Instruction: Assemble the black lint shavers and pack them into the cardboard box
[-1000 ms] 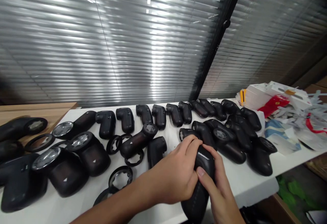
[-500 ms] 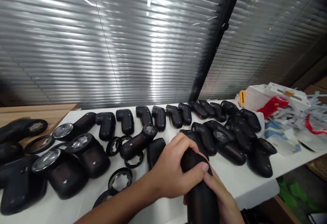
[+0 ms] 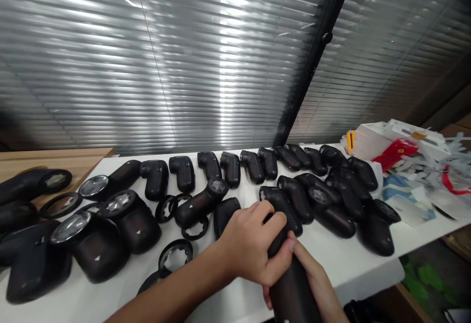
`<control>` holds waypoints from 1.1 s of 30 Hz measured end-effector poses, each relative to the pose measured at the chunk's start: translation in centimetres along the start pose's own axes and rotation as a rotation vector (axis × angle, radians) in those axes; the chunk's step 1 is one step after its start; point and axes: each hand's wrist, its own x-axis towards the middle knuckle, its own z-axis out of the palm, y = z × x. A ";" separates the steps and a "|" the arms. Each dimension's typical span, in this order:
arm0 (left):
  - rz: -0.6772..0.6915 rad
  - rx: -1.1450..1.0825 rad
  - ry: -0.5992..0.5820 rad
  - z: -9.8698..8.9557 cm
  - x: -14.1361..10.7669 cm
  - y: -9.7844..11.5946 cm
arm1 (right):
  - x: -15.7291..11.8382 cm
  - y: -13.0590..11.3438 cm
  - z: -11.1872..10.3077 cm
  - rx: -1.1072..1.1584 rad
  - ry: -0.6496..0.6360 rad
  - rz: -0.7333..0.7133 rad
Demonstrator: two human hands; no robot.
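Head view: L hand [image 3: 253, 242] is curled over the top end of a black unit [image 3: 294, 293], fingers bent across it, thumb along the near side. R hand [image 3: 312, 276] wraps the same unit from the R side, its thumb by the L thumb; a bit of finger shows on the unit's L side, rest hidden. Both grips closed around it, no gap seen btwn palms & unit. Unit is at the near edge of the white table [image 3: 228, 308], body running down & slightly R, cut off by the frame bottom. Its top is mostly hidden by the L hand, so can't tell details there.

Just beyond the hands: a dark unit [image 3: 283, 207] on the table; another [image 3: 225, 215] partly behind the L hand. Back row of similar units [image 3: 183, 173] along the far edge, heads mostly pointing L. R cluster [image 3: 344, 195] packed close, some touching. L group [image 3: 99, 249] is bigger in frame, w/ shiny round faces up & white triangles on two. Black rings: one w/ notched inner edge [image 3: 175, 244] near the L forearm, one [image 3: 61, 214] far L, others btwn.

Far L: wood board [image 3: 84, 156]. Far R: white box [image 3: 415, 134], red item [image 3: 397, 153], yellow tool [image 3: 351, 141], blue-white packet [image 3: 405, 195]. Blinds [image 3: 147, 58] behind.
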 end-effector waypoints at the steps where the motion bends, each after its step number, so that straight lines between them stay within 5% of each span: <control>1: -0.015 0.020 0.002 -0.2 0.1 0.2 | 0.0 0.0 0.1 0.002 -0.012 0.001; 13: -0.152 0.054 -0.039 -2.0 0.7 0.6 | 0.2 -0.1 1.6 0.009 -0.037 -0.046; 33: -0.248 0.016 -0.076 -2.1 0.9 -0.2 | 0.3 -0.7 3.9 0.019 0.058 -0.116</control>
